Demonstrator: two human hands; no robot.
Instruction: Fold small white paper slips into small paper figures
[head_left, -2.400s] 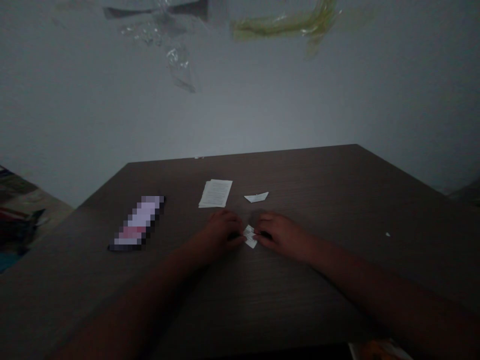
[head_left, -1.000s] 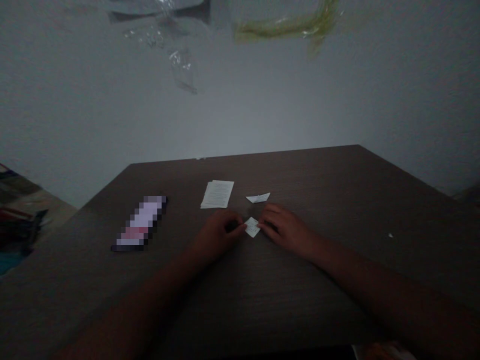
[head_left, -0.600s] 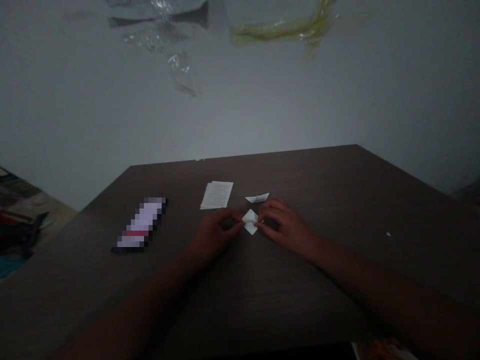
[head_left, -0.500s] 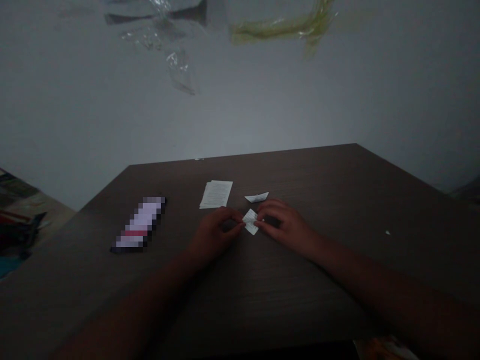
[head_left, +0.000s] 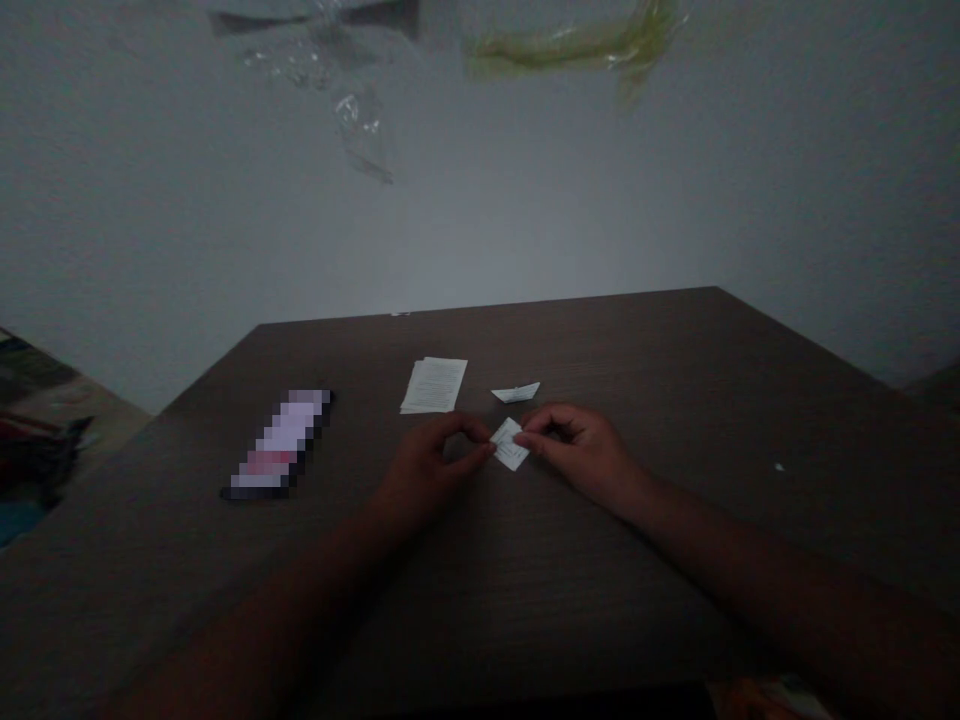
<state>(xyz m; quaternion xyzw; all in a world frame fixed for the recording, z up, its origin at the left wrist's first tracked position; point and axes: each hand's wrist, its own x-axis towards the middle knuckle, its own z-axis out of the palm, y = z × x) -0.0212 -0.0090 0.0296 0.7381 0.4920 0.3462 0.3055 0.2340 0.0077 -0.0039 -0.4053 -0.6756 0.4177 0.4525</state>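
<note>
A small folded white paper piece is held just above the dark wooden table, between both my hands. My left hand pinches its left edge with thumb and forefinger. My right hand pinches its right edge, fingers curled. Just beyond my hands lies a small folded white paper shape, like a little boat. To its left lies a flat stack of white printed paper.
A flat dark object with a blurred-out face lies on the table to the left. A tiny white scrap sits at the right. Crumpled clear and yellowish plastic hangs on the wall above. Clutter lies on the floor at left.
The paper piece has been turned and refolded between my fingers, and both hands have moved slightly away from me toward the small paper boat. Nothing else on the table has moved.
</note>
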